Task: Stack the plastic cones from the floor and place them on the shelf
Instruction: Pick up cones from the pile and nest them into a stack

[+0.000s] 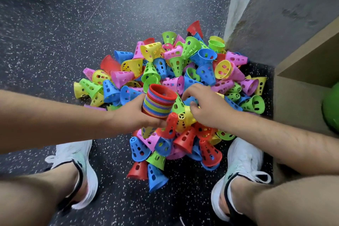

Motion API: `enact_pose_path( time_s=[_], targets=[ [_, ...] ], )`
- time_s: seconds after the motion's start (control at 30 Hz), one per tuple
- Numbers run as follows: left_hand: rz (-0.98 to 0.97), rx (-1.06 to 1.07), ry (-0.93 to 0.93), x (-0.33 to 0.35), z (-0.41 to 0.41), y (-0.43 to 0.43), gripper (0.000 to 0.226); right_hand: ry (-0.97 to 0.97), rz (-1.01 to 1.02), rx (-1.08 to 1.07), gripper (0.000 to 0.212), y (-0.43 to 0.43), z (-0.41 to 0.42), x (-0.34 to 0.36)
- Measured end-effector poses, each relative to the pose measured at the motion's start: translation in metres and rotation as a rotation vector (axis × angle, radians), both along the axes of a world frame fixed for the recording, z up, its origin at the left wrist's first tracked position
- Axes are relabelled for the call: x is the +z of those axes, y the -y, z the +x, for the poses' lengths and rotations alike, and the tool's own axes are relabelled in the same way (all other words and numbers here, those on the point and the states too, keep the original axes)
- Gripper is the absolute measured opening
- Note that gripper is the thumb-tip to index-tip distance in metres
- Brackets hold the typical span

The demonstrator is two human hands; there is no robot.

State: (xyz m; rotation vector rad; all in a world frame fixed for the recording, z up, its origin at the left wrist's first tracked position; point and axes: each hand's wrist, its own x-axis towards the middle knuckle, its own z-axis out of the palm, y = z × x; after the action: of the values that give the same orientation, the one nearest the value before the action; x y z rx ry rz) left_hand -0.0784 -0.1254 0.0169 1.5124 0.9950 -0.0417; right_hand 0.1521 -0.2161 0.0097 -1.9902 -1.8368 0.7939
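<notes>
A: Stack of cones (158, 102), who is holding it?
B: The left hand (132, 113) is gripping it, fingers wrapping round the lower rims, a red cone showing at the open end.
A: And the right hand (205, 108)?
B: It is reaching down just right of the stack of cones, fingers bending onto the pile of loose cones (176, 64). Whether it is pinching one, I cannot tell.
A: Where is that pile lying?
B: On the floor (55, 33), spreading beneath and beyond both hands.
</notes>
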Motion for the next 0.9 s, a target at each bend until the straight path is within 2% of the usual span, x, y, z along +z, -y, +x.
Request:
enact_pose_path(
  time_s=[0.07,0.13,0.23,0.37,0.47,0.63,0.73,0.83,0.9],
  targets=[
    [-0.013,0.002,-0.006,-0.005,-0.004,0.011,0.057,0.141,-0.121,0.181,0.041,0.004,0.004,-0.009],
    [-0.045,-0.014,0.009,-0.012,-0.009,0.021,0.068,0.228,-0.172,0.302,0.052,0.005,0.004,-0.015],
    [-0.077,-0.030,0.007,-0.019,-0.016,0.030,0.080,0.250,-0.145,0.320,0.059,0.002,0.001,-0.022],
    [-0.069,-0.036,-0.007,-0.015,-0.024,0.033,0.075,0.270,-0.024,0.355,0.062,-0.006,-0.015,-0.027],
    [-0.025,-0.014,-0.007,-0.010,-0.027,0.024,0.070,0.362,0.027,0.427,0.054,-0.010,-0.028,-0.036],
    [0.032,0.026,-0.039,-0.010,-0.035,0.016,0.061,0.402,0.006,0.448,0.046,-0.016,-0.032,-0.046],
    [0.022,0.063,-0.059,-0.017,-0.039,0.018,0.068,0.267,0.036,0.272,0.036,-0.022,-0.023,-0.034],
    [0.000,0.072,-0.065,-0.023,-0.044,0.018,0.081,-0.038,0.062,-0.057,0.039,-0.026,-0.007,-0.012],
    [-0.003,0.085,-0.058,-0.024,-0.044,0.016,0.074,-0.223,0.088,-0.239,0.037,-0.027,-0.002,-0.003]
  ],
)
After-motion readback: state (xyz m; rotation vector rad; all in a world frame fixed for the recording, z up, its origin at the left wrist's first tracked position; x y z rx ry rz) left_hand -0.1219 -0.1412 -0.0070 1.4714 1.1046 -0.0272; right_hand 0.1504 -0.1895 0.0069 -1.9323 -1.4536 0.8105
